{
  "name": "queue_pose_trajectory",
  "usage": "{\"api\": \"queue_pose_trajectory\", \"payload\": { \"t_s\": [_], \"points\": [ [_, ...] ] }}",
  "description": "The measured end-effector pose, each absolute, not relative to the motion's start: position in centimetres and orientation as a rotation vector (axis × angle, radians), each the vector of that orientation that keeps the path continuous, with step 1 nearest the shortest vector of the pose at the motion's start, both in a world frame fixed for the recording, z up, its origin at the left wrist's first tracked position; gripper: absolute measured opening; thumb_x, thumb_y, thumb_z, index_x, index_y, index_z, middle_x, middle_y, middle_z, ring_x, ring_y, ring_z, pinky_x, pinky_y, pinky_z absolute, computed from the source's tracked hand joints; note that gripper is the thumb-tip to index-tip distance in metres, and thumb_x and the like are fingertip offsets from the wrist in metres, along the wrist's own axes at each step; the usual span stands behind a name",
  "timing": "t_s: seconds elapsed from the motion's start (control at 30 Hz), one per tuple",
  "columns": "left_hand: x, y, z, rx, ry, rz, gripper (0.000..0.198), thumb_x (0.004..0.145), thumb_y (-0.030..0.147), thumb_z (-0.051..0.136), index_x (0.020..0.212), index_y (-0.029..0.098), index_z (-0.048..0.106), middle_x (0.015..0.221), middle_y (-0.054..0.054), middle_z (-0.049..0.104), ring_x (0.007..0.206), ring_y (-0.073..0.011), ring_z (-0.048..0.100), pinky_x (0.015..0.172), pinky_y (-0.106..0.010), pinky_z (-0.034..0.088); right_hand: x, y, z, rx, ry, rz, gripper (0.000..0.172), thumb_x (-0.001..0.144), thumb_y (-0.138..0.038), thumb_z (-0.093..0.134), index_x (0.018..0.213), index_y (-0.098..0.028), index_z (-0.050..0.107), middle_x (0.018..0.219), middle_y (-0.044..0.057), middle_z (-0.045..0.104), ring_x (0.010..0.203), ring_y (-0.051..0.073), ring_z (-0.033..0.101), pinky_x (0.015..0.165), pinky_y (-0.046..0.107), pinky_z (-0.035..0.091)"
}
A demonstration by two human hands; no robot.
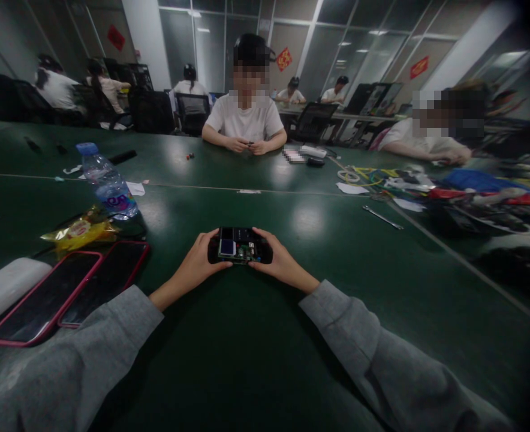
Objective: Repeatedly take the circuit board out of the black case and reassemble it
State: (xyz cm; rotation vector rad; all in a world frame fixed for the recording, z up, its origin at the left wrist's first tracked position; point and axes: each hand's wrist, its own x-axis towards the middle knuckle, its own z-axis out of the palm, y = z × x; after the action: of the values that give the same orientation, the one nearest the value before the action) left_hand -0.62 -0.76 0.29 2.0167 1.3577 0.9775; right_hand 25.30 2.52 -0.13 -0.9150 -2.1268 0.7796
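Observation:
Between my two hands is a small black electronic device [240, 246] with an exposed green circuit board and a little square screen. My left hand [201, 256] grips its left end, thumb along the near edge and fingers around the far edge. On the opposite end, my right hand [279, 258] holds it the same way. Both hands are closed on the device, over the green table [229, 342]. Its underside is hidden, and the small parts on the board are too blurred to name.
To the left are two red-edged phones [49, 297] [105, 282], a white power-bank-like box [6, 288], a yellow snack packet [80, 233] and a water bottle [107, 183]. A wrench [382, 217] and tangled cables [382, 177] lie right. A person [247, 117] sits opposite.

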Motion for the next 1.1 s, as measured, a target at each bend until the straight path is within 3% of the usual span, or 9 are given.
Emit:
{"api": "queue_pose_trajectory", "payload": {
  "t_s": [0.27,0.43,0.5,0.77,1.1],
  "points": [
    [-0.6,-0.7,0.2,2.027,1.377,0.975,0.079,0.073,0.040,0.075,0.139,0.024,0.034,0.131,-0.012,0.047,0.120,-0.0311,0.051,0.098,-0.057,0.045,25.2,2.4,0.5,-0.935,-2.074,0.889,0.084,0.074,-0.037,0.076,0.144,-0.031,0.031,0.148,0.009,0.039,0.136,0.030,0.039,0.112,0.056,0.033],
    [-0.7,-0.7,0.2,2.024,1.363,0.966,0.080,0.073,0.040,0.074,0.140,0.025,0.033,0.133,-0.012,0.046,0.122,-0.0316,0.050,0.098,-0.056,0.045,25.3,2.7,0.7,-0.933,-1.885,1.070,0.043,0.094,-0.041,0.049,0.135,-0.029,0.046,0.138,0.007,0.050,0.128,0.024,0.050,0.106,0.049,0.044],
    [-0.7,-0.6,0.2,2.028,1.366,0.962,0.080,0.074,0.040,0.074,0.140,0.024,0.033,0.134,-0.013,0.046,0.122,-0.0315,0.050,0.099,-0.056,0.044,25.3,2.8,0.7,-0.960,-1.856,1.084,0.036,0.096,-0.040,0.046,0.129,-0.028,0.052,0.133,0.007,0.054,0.124,0.023,0.053,0.103,0.048,0.046],
    [-0.7,-0.8,0.1,2.044,1.367,0.968,0.082,0.074,0.040,0.074,0.142,0.025,0.030,0.135,-0.012,0.045,0.120,-0.0311,0.052,0.099,-0.057,0.044,25.4,3.4,0.0,-0.969,-1.855,1.038,0.029,0.093,-0.037,0.051,0.119,-0.027,0.060,0.125,0.005,0.060,0.120,0.024,0.055,0.101,0.048,0.048],
    [-0.6,-0.7,0.3,2.042,1.387,0.933,0.082,0.076,0.044,0.071,0.142,0.026,0.027,0.135,-0.012,0.041,0.115,-0.0300,0.054,0.096,-0.053,0.049,25.1,3.0,0.2,-1.013,-1.867,0.874,0.023,0.094,-0.034,0.050,0.114,-0.025,0.058,0.120,0.006,0.059,0.116,0.022,0.057,0.100,0.045,0.049]
  ]
}}
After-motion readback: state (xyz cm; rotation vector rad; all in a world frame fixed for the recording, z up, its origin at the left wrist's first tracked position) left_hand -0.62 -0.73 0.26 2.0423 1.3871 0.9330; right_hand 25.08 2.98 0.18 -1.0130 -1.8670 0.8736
